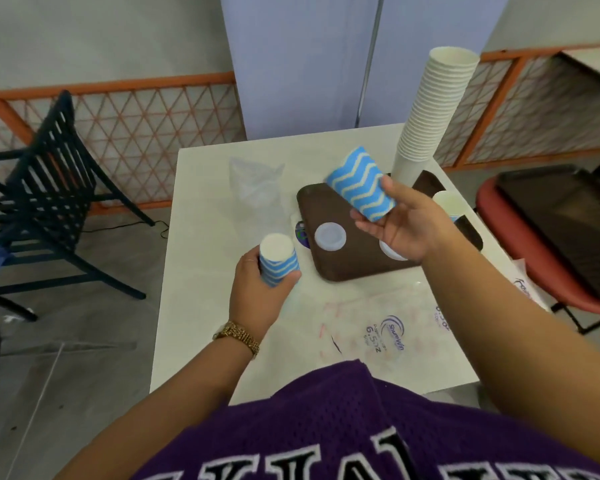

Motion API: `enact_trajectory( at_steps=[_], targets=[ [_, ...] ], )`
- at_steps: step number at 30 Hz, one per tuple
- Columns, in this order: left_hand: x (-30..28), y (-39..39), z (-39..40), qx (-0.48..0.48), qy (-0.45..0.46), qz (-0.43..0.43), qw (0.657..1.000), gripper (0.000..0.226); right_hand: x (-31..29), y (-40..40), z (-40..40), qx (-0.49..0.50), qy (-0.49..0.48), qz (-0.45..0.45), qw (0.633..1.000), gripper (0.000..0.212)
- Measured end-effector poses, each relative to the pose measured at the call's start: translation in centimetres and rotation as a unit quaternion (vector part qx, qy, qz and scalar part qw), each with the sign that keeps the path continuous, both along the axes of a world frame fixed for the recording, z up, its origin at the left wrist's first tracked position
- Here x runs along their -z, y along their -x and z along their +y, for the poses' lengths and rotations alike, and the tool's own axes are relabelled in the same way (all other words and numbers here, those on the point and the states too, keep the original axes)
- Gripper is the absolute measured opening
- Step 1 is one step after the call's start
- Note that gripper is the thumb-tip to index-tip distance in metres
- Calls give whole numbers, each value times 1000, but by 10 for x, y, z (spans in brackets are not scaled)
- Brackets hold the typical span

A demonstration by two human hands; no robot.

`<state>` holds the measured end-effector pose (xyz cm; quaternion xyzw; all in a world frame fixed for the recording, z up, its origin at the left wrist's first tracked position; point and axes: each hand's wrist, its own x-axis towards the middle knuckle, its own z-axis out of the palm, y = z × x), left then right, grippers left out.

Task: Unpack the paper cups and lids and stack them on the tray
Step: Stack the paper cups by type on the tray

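Blue wavy cup (pixel 361 184) tilting above brown tray (pixel 333 268), my right hand (pixel 400 223) pinching it between thumb and fingers. My left hand (pixel 257 289) gripping second striped cup (pixel 278 259) upside down over white table (pixel 201 271). Tall stack of white cups (pixel 430 112) standing at tray's far edge. Two lids (pixel 330 236) lying on tray. Empty plastic wrappers (pixel 378 334) lying near me.

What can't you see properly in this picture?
- Head view: a second lid on the tray, mostly hidden by the right hand.
- The tall cup stack: its base is hidden behind the right hand's blue cup.
- Plastic bag: too blurred to tell its contents.
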<state>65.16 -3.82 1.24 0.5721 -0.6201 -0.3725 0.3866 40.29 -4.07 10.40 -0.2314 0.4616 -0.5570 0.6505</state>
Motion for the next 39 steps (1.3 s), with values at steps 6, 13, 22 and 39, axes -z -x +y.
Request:
enact_trajectory(
  at_steps=[6, 13, 22, 39],
  targets=[
    [-3, 16, -9, -3, 25, 2, 1000, 45, 49, 50, 26, 80, 63, -132, 986, 67],
    [-9, 36, -8, -18, 47, 4, 999, 38, 44, 108, 10, 95, 71, -24, 993, 71],
    [6, 57, -10, -66, 45, -10, 997, 42, 65, 210, -46, 198, 27, 333, 922, 97],
    [5, 67, -3, -104, 24, -30, 994, 46, 99, 202, -33, 121, -26, 556, 822, 82]
  ],
)
